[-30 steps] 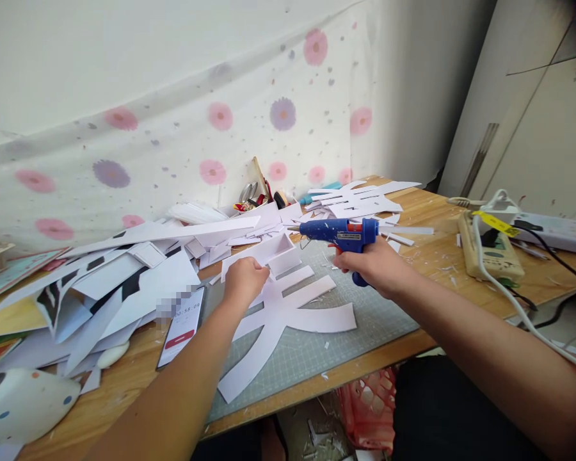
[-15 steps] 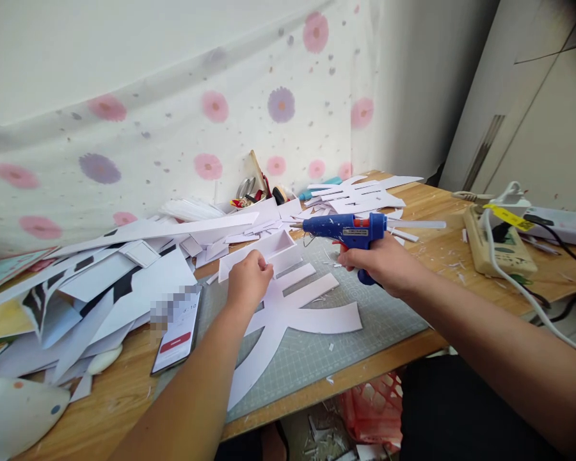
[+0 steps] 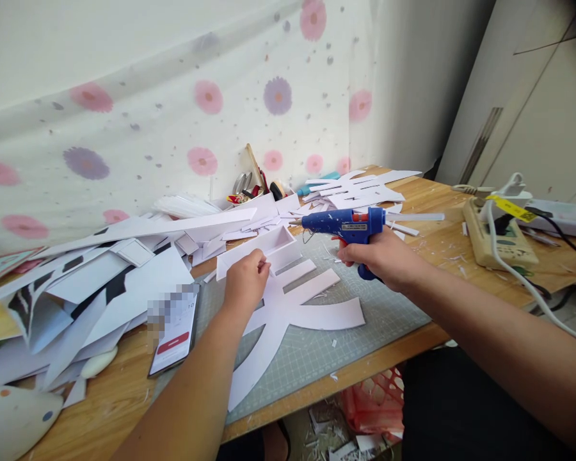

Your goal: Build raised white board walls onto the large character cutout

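Note:
In my right hand (image 3: 377, 256) is a blue hot glue gun (image 3: 343, 225), its nozzle pointing left and a clear glue stick (image 3: 415, 218) sticking out of its back. My left hand (image 3: 247, 278) is closed at the near side of a white foam-board frame with upright walls (image 3: 283, 246); its fingertips are pinched, and whatever they hold is hidden. Below and right of that hand lies a flat white cut-out with several curved and straight arms (image 3: 292, 314). The cut-out rests on a grey cutting mat (image 3: 365, 346). The gun's nozzle is above the frame's far right corner.
A phone (image 3: 175, 333) lies left of the mat, near a heap of white board scraps (image 3: 139, 288). More cut strips (image 3: 360, 192) lie at the back. On the right sit a power strip (image 3: 499, 237) and cables. A red plastic basket (image 3: 374, 403) stands below the table edge.
The view has shifted slightly. Both hands keep nearly the same pose, the glue gun still held over the mat and the left hand still at the frame.

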